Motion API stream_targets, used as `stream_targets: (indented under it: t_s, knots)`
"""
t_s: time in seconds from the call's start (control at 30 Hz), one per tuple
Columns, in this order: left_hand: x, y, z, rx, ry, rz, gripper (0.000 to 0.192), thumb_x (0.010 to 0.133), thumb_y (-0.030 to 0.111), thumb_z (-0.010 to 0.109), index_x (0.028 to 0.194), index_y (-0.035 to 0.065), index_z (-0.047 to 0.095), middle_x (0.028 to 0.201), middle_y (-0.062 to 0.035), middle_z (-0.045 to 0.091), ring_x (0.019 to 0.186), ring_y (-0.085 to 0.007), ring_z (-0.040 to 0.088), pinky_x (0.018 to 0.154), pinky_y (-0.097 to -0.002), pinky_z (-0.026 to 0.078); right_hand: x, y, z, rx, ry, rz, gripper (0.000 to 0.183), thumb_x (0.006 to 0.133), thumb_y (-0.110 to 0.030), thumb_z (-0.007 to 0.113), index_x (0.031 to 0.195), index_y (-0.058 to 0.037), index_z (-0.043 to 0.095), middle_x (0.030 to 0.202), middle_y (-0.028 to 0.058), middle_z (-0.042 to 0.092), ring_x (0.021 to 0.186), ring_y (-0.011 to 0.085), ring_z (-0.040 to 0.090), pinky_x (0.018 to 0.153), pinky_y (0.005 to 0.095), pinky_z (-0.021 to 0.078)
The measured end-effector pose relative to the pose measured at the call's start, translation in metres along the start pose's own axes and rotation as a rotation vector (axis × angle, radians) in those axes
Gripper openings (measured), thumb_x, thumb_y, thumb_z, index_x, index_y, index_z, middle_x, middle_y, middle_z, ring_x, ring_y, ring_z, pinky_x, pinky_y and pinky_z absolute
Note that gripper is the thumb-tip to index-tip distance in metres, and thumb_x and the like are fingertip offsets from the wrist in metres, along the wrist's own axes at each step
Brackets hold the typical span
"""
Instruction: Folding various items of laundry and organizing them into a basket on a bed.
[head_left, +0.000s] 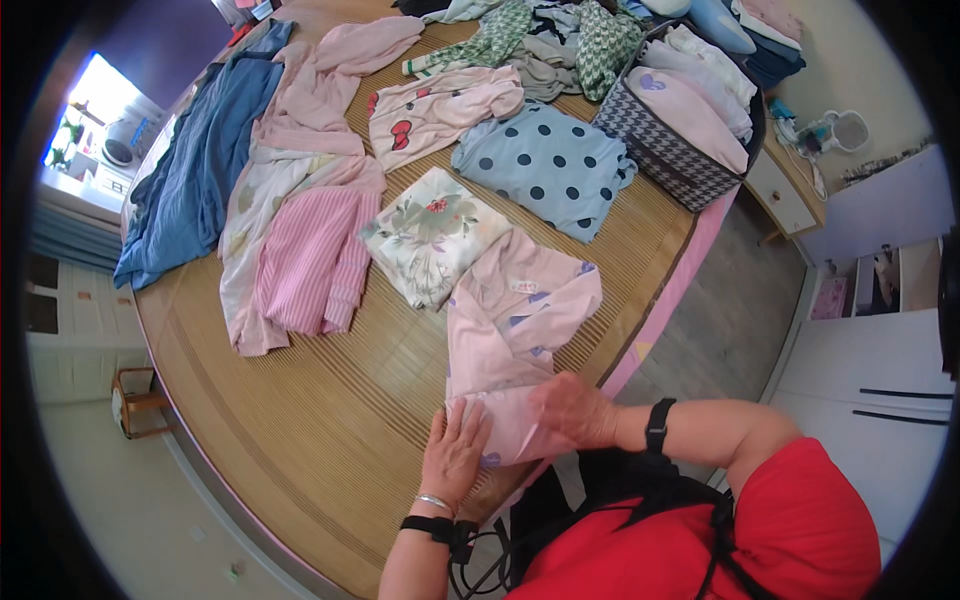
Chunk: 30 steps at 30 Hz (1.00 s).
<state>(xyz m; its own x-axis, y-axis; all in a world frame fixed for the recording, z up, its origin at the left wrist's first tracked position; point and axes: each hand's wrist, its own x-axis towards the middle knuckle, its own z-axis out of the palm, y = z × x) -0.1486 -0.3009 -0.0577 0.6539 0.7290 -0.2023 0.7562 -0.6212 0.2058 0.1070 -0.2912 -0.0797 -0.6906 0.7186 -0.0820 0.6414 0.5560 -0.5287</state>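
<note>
A pink garment with purple hearts (517, 337) lies near the bed's close corner, its sleeve across the body and its lower part folded up. My left hand (457, 446) rests palm down on the left edge of that fold, fingers slightly apart. On the fold's right side is my right hand (574, 409), curled and blurred; whether it pinches the cloth cannot be made out. Touching the garment's far end is a folded white floral garment (435, 232). Beyond to the right lies a blue garment with black dots (547, 165).
A houndstooth storage box (667, 150) holding clothes stands at the bed's right edge. Pink striped cloth (319, 259), a blue garment (202, 157) and a pink bow-print top (442, 112) lie on the bamboo mat (300, 442). A small table (787, 187) stands beyond the box.
</note>
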Motion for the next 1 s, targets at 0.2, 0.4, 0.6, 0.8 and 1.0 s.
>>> stream_targets:
  t_s: [0.2, 0.4, 0.6, 0.8, 1.0]
  knots:
    - [0.007, -0.001, 0.004, 0.000, 0.063, 0.041, 0.043, 0.069, 0.015, 0.060, 0.111, 0.0104, 0.057, 0.124, -0.0065, 0.050, 0.124, -0.0271, 0.039, 0.104, -0.0474, 0.027, -0.004, -0.029, 0.007, -0.052, 0.007, -0.049, 0.083, 0.053, -0.033, 0.072, 0.129, -0.0152, 0.041, 0.124, 0.0106, 0.039, 0.121, 0.0321, 0.032, 0.102, 0.0481, 0.0218]
    - [0.009, 0.002, -0.050, -0.278, -0.051, 0.038, 0.029, 0.064, 0.010, 0.062, 0.092, 0.0073, 0.062, 0.099, -0.0048, 0.062, 0.105, -0.0255, 0.053, 0.097, -0.0437, 0.035, -0.002, -0.035, 0.013, 0.100, 0.011, -0.020, 0.074, 0.058, -0.021, 0.071, 0.126, -0.0129, 0.044, 0.118, 0.0163, 0.047, 0.110, 0.0326, 0.046, 0.092, 0.0420, 0.0385]
    - [-0.045, -0.041, -0.093, -1.170, -0.274, -0.541, 0.040, 0.063, 0.010, 0.064, 0.102, 0.0030, 0.061, 0.088, -0.0062, 0.063, 0.083, -0.0192, 0.060, 0.076, -0.0290, 0.046, 0.045, -0.047, -0.056, 0.874, -0.482, 0.258, 0.048, 0.066, -0.013, 0.060, 0.113, -0.0083, 0.055, 0.098, 0.0155, 0.061, 0.092, 0.0292, 0.058, 0.082, 0.0351, 0.0454]
    - [-0.095, -0.089, -0.179, -1.447, 0.231, -0.597, 0.043, 0.065, 0.016, 0.069, 0.102, -0.0015, 0.059, 0.082, 0.0011, 0.060, 0.073, -0.0081, 0.054, 0.067, -0.0226, 0.045, 0.152, -0.084, -0.145, 0.810, -0.197, 0.020, 0.040, 0.071, -0.019, 0.064, 0.107, -0.0032, 0.057, 0.096, 0.0114, 0.062, 0.088, 0.0190, 0.058, 0.079, 0.0309, 0.0457]
    - [-0.119, -0.128, -0.254, -1.211, 0.742, -0.509, 0.042, 0.066, 0.017, 0.066, 0.102, -0.0024, 0.057, 0.089, -0.0022, 0.060, 0.079, -0.0100, 0.056, 0.072, -0.0225, 0.045, 0.242, -0.149, -0.213, 0.870, 0.162, -0.102, 0.033, 0.070, -0.018, 0.066, 0.098, -0.0014, 0.060, 0.074, 0.0081, 0.061, 0.068, 0.0135, 0.058, 0.061, 0.0285, 0.0462]
